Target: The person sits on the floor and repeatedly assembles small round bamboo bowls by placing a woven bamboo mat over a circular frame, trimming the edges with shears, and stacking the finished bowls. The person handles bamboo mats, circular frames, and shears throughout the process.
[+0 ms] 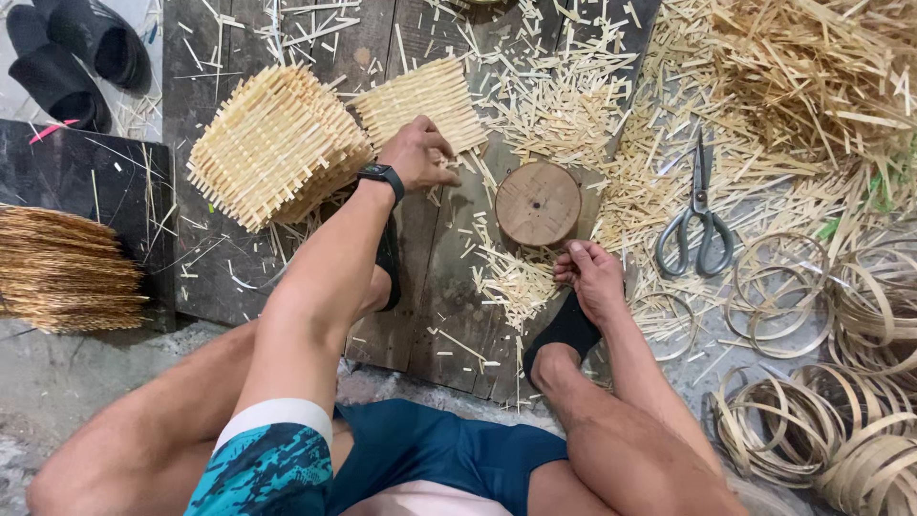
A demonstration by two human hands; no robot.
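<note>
Dark wooden planks (430,277) littered with bamboo offcuts carry everything. Left of the round wooden block (538,203), my left hand (417,153) presses loosely on a woven mat (425,103); I'd slide it flat. Below the block, my right hand (592,277) pinches a sliver.

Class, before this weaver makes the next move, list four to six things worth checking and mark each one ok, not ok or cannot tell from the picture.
1. Left hand has hold of a woven mat: ok, it rests on the mat's near edge.
2. Right hand is free: cannot tell, its fingers are curled near the foot and may pinch a strip.
3. Round wooden block within reach: ok, it lies between the hands.
4. Scissors are safely closed: ok, blades together, lying apart from both hands.
5. Board free of offcuts: not ok, strips are scattered across it.
6. Bamboo rings at hand: ok, piled by the right arm.
</note>
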